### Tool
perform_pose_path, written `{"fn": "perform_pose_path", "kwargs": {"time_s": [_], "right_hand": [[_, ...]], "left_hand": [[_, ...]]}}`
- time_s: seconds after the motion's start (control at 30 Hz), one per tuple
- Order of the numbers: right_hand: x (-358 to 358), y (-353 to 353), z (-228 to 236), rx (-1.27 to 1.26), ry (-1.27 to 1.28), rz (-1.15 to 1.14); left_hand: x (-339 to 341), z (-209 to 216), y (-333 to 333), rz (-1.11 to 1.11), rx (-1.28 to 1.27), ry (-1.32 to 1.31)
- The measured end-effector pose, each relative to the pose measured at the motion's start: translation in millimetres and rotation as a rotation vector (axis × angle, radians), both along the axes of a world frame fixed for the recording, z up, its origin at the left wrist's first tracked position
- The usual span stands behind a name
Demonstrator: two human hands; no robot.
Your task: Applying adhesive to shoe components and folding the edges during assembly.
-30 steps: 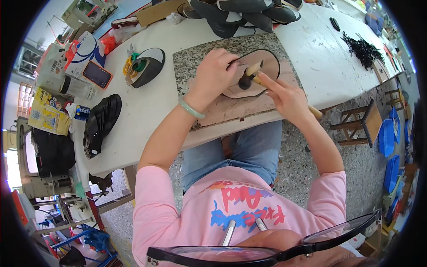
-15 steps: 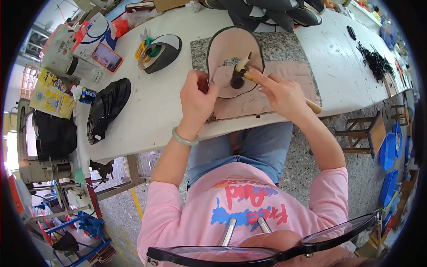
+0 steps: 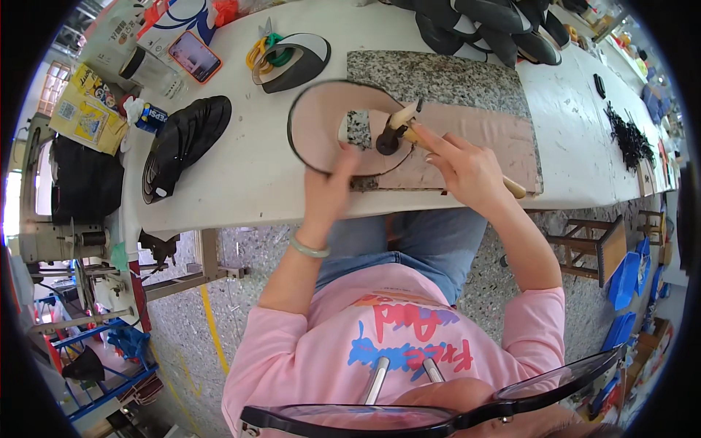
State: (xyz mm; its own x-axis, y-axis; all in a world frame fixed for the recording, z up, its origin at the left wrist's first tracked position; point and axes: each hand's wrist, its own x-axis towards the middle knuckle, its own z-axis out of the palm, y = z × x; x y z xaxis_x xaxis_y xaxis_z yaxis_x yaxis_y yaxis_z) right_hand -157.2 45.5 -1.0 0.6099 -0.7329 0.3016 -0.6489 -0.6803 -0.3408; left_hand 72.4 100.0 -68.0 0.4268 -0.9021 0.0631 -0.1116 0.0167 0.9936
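Observation:
An oval, pinkish-beige shoe upper piece point(image 3: 314, 124) with a dark rim and a cut-out opening lies partly over the stone slab, its left part reaching past the slab. My left hand point(image 3: 328, 191), somewhat blurred, grips its near edge with the thumb on top. In my right hand point(image 3: 467, 169) is a hammer point(image 3: 389, 139); its wooden handle sticks out past the palm. The dark hammer head is over the right part of the piece; whether it touches cannot be made out. Under the hammer and right hand, a beige sheet point(image 3: 496, 135) covers the slab's near part.
The speckled stone slab point(image 3: 438, 71) rests on the white table point(image 3: 255, 146). Behind it are piled dark shoe uppers point(image 3: 489, 29). At left stand a grey-white upper point(image 3: 303, 62), scissors point(image 3: 266, 55), phone point(image 3: 195, 56), jar point(image 3: 152, 73) and stacked black uppers point(image 3: 191, 139). Black strips point(image 3: 629, 139) lie right.
The shoe upper piece has turned, its broad end swinging from the far side to the left, with my left hand moving along its edge. The right hand still grips the hammer over it.

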Motion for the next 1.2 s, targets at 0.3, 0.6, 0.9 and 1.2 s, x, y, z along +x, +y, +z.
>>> {"fn": "perform_pose_path", "kwargs": {"time_s": [0.3, 0.6, 0.9, 1.2], "right_hand": [[7, 6, 12, -0.047, -0.057, 0.043], [24, 2, 5, -0.041, -0.071, 0.107], [-9, 6, 44, -0.100, -0.034, -0.008], [-14, 20, 17, -0.031, 0.047, -0.006]], "left_hand": [[26, -8, 27, 0.069, 0.065, -0.246], [22, -2, 28, 0.089, -0.013, -0.140], [5, -3, 17, 0.003, -0.041, 0.152], [-5, -6, 9, 0.005, -0.057, -0.445]]}}
